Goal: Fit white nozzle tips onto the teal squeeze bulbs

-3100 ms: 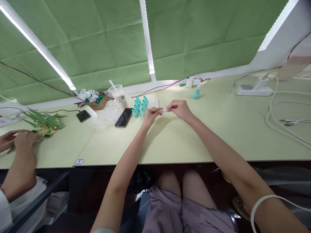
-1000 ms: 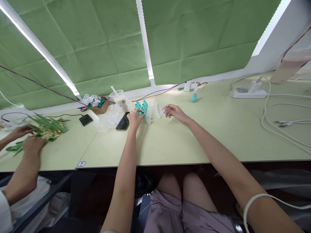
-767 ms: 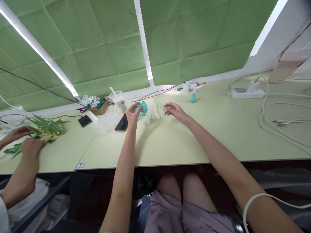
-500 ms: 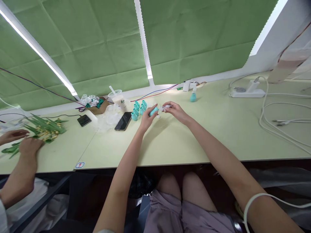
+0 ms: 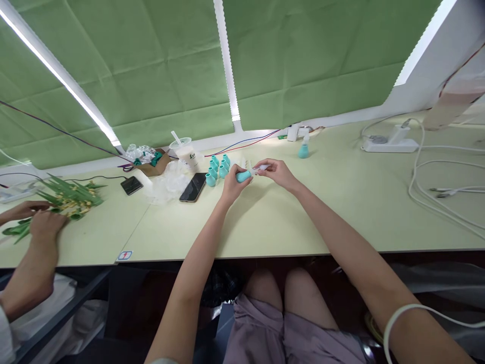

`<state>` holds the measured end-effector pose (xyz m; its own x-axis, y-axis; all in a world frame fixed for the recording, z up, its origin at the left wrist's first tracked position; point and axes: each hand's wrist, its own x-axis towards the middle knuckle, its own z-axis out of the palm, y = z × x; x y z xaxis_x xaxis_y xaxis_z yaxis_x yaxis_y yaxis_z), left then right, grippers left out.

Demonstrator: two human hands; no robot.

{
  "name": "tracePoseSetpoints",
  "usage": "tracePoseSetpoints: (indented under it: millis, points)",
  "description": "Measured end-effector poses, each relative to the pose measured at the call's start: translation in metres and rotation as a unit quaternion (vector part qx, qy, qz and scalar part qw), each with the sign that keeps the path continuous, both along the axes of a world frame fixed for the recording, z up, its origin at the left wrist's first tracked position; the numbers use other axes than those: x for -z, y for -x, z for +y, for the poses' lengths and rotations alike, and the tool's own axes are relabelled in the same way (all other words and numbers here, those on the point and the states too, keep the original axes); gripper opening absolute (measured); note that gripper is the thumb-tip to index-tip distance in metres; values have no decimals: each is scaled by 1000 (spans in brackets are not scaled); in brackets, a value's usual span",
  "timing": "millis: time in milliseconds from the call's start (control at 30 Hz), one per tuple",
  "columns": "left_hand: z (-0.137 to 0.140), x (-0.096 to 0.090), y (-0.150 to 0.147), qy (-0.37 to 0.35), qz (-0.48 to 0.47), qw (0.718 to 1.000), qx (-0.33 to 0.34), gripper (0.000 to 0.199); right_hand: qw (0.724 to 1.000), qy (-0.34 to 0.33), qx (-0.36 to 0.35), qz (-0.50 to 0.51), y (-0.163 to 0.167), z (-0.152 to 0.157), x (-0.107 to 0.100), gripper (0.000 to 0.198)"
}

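My left hand (image 5: 232,185) is closed around a teal squeeze bulb (image 5: 243,176), held on its side above the table. Its open end points right, toward a small clear-white nozzle (image 5: 261,168) pinched in the fingers of my right hand (image 5: 278,174). Bulb and nozzle meet between the hands; whether they are joined I cannot tell. Some small pale pieces (image 5: 248,164) lie just behind, partly hidden. Left of my left hand, several teal bulbs (image 5: 212,172) stand upright in rows. One teal bulb with a clear nozzle on top (image 5: 303,150) stands farther back on the right.
A phone (image 5: 193,187), a clear plastic bag (image 5: 170,183), a drink cup (image 5: 185,151) and a cardboard box (image 5: 157,166) are on the left. A power strip (image 5: 391,145) and white cables (image 5: 424,192) lie right. At far left, another person's hands (image 5: 47,222) handle green-leaved stems (image 5: 74,197).
The bulb in my left hand has turned more level and meets the nozzle more closely. My right hand has shifted slightly with the nozzle.
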<state>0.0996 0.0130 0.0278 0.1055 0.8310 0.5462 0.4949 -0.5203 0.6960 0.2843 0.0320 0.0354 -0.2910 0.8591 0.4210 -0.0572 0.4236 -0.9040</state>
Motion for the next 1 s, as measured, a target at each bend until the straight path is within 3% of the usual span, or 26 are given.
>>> tracePoseSetpoints:
  millis: [133,700,1000]
  points:
    - [-2,1,-2,-13,3,1000,-20,30,1000,10,3,10,1,0,1,34]
    - [-7,10,-13,-27,64,997,-44,28,993,-2,18,-120,-10,0,-1,27]
    - [-1,11,-11,-15,83,995,-48,29,996,36,11,-79,-4,4,7,29]
